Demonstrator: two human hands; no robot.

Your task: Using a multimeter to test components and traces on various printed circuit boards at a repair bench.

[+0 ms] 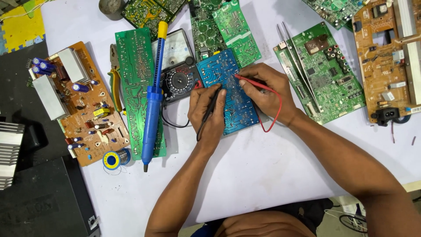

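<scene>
Bright, even light; sharp; soft shadows.

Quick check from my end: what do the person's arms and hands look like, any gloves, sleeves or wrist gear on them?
Both arms are bare from the bottom of the frame to the fingertips: no sleeves in view. The left hand and right hand wear no gloves, and no rings, watch or wrist strap show. The fingernails are short. No markings or bandages are visible on either forearm.

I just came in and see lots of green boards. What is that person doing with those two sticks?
A person presses two thin meter probes onto a blue rectangular circuit board on the white table. The left hand holds the black probe, the right hand the red probe. A black dial multimeter lies beside the board, next to a blue desoldering pump.
</scene>
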